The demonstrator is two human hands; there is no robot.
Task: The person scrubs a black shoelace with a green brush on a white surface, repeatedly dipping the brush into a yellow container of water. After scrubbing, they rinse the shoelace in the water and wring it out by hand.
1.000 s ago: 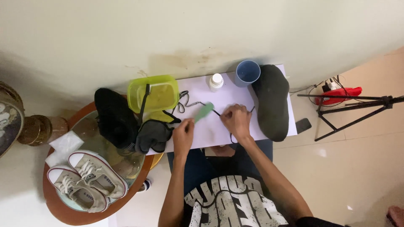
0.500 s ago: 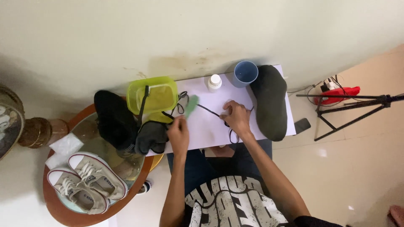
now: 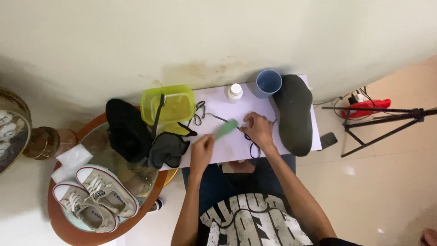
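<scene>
- 1 green brush (image 3: 226,129) gripped in the left hand (image 3: 201,152), at 12 o'clock of it.
- Right hand (image 3: 257,129) pinches 1 black lace (image 3: 217,118).
- 2 pale sneakers (image 3: 93,199) at 8 o'clock.
- 1 blue cup (image 3: 267,83), 1 white bottle (image 3: 235,92).

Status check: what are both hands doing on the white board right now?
Left hand grips green brush. Right hand pins black shoelace on white board. Dark shoe lies beside right hand, blue cup behind.

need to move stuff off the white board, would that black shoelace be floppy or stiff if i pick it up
Probably floppy: the black shoelace lies in loose loops and curves on the white board. Likely light, being so thin. It may drag or snag, since it runs under the right hand and close to the yellow-green tub.
</scene>
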